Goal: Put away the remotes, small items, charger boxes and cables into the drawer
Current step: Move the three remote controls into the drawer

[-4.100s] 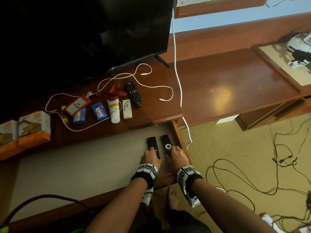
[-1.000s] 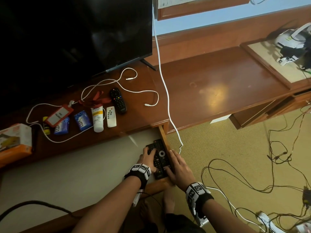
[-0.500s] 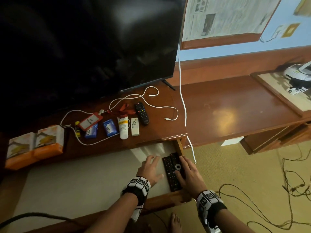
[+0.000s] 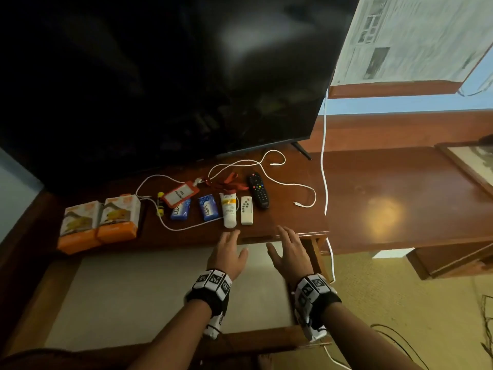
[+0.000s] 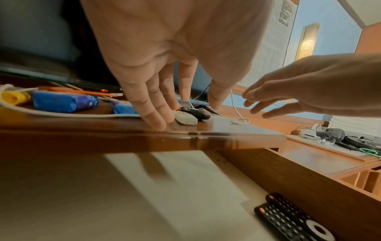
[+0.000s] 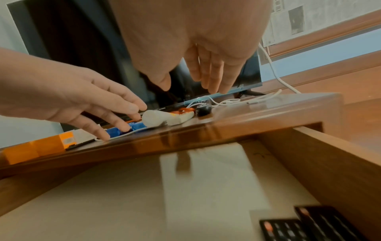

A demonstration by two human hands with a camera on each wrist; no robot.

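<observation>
both hands empty, fingers spread: left hand (image 4: 229, 251) just short of white remote (image 4: 246, 206), right hand (image 4: 290, 250) below black remote (image 4: 258, 191); long axes running away across counter (image 4: 306, 209).

No legible text anywhere

— Looks like a hotel room or a bedroom, doesn't it?

— I'd say so. That long glossy reddish-brown wooden console (image 4: 400, 198) carries a big black flat-screen television (image 4: 173, 76), with a matching wooden wall rail (image 4: 400, 124) behind the console against a pale blue wall (image 4: 400, 102).

— And under the console?

— Yellowish woven carpet (image 4: 400, 303), loose black cables (image 4: 485, 324) trailing over it. Above the console, a wood-framed printed notice (image 4: 413, 36).
</observation>
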